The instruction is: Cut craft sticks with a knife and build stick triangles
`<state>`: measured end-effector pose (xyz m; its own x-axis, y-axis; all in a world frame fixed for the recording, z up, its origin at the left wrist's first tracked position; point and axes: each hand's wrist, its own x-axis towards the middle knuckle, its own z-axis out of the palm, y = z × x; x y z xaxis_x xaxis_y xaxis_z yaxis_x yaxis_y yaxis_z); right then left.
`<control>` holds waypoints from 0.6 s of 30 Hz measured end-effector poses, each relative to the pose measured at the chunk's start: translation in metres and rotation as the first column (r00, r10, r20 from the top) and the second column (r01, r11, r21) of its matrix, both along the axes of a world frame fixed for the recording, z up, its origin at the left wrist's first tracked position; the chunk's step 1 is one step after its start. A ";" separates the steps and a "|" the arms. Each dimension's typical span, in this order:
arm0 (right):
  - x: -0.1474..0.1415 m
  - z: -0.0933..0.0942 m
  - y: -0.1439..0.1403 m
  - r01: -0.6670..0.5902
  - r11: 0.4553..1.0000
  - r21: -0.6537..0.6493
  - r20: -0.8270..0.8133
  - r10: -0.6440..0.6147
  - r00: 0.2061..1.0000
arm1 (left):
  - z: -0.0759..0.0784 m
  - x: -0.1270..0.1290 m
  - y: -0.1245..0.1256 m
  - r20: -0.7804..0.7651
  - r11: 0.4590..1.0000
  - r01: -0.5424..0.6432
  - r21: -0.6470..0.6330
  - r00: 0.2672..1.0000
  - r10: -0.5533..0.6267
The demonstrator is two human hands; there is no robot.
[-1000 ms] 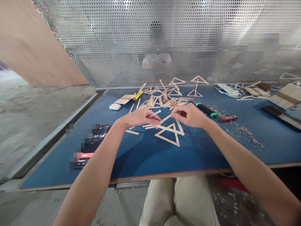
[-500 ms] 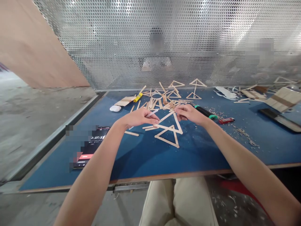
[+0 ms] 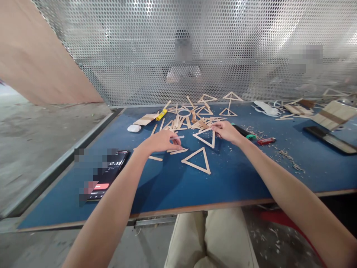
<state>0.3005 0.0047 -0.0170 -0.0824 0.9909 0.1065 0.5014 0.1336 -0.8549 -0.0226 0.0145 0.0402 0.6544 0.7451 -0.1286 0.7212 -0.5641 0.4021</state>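
Observation:
My right hand (image 3: 224,132) pinches one corner of a triangle made of craft sticks (image 3: 205,140), held tilted above the table. My left hand (image 3: 164,141) is curled, with a thin whitish, see-through stick (image 3: 178,137) lodged between its fingers. The thumb is close to loose craft sticks (image 3: 178,151); whether it touches them I cannot tell. Nearer to me, a second craft-stick triangle (image 3: 206,163) lies flat on the blue table (image 3: 178,190).
Behind the hands are a pile of craft sticks, a tape roll (image 3: 184,112) and a yellow tube (image 3: 161,114). A phone (image 3: 111,175) lies left. To the right are a black-and-green tool (image 3: 244,131), a red lighter (image 3: 266,141) and another phone (image 3: 329,139). A perforated metal screen (image 3: 134,74) stands behind.
My left hand has let go of the held triangle and drawn slightly left. The triangle, now in my right hand alone, has turned and moved back, away from the one lying on the table.

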 end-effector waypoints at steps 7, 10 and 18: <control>-0.002 0.000 -0.001 0.031 0.999 0.011 0.097 -0.032 0.995 | -0.007 0.005 0.002 -0.043 0.997 0.070 -0.041 0.996 -0.072; -0.003 -0.001 -0.001 0.024 0.999 0.040 0.162 -0.030 0.986 | -0.011 0.006 0.003 -0.032 0.997 0.072 -0.033 0.997 -0.073; -0.007 0.007 -0.007 0.046 0.987 0.151 0.337 -0.095 0.937 | -0.009 0.010 0.001 -0.104 0.998 -0.010 0.063 0.994 0.017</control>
<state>0.2935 -0.0026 -0.0095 -0.0685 0.9728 0.2211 0.7728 0.1919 -0.6049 -0.0124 0.0154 0.0310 0.6295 0.7626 -0.1487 0.7652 -0.5754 0.2887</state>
